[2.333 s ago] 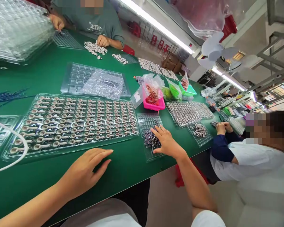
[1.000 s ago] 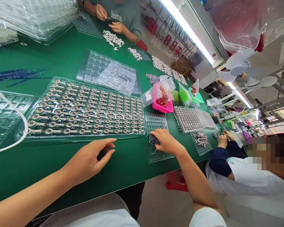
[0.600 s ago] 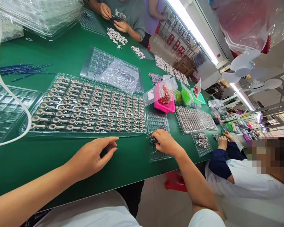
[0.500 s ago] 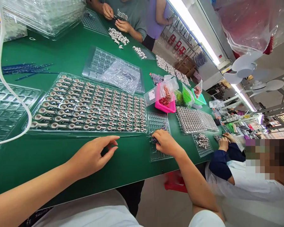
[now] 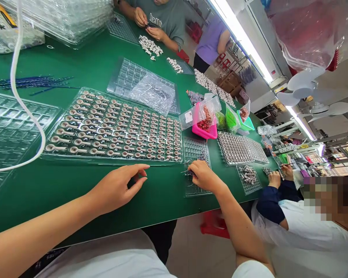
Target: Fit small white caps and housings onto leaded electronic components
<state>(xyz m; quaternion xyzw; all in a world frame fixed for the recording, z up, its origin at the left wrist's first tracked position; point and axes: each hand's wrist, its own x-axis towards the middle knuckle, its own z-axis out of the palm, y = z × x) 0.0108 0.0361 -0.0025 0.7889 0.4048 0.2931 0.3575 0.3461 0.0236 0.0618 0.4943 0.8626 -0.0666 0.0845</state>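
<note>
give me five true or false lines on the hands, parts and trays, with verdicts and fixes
1. The right hand is at the small dark parts. True.
2. The left hand is gripping a bag. False: no object shows in the left hand, and its thumb and fingertips are apart.
3. The pink basket is on the green table. True.
4. The ring-headed parts are right of the pink basket in the picture. False: the ring-headed parts are left of it.
5. A clear bag lies partly over a grey tray. True.
</note>
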